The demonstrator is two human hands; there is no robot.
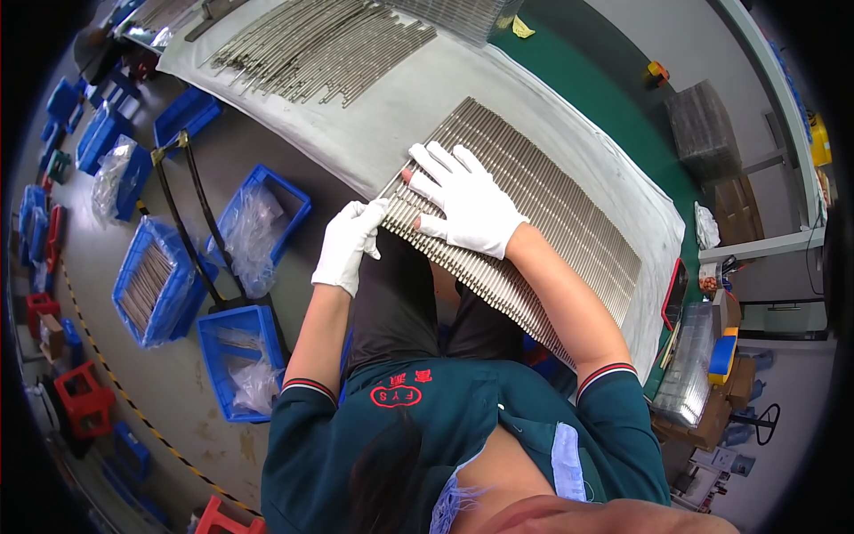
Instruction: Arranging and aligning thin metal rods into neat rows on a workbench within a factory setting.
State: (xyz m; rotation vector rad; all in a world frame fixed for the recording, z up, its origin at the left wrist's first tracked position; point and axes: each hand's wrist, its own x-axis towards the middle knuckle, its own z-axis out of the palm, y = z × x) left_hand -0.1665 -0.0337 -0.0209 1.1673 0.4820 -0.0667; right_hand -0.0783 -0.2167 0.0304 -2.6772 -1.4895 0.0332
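Grey-covered bench (463, 98), rod mat (569, 222) under flat right hand (467, 209), left fingers (369, 218) pinching its edge.

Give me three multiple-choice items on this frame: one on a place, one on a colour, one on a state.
1. Where does the right hand rest?
A. Flat on the tight row of metal rods
B. Inside a blue bin
C. On the person's knee

2. What colour are the gloves on both hands?
A. Blue
B. White
C. Black

3. What is the left hand doing?
A. Hanging free at the side
B. Pinching at the near-left end of the rod row
C. Lying flat on the floor

Answers: 1 A, the fingers are spread on the rods. 2 B, both gloves are plainly white. 3 B, its fingertips meet at the row's corner.
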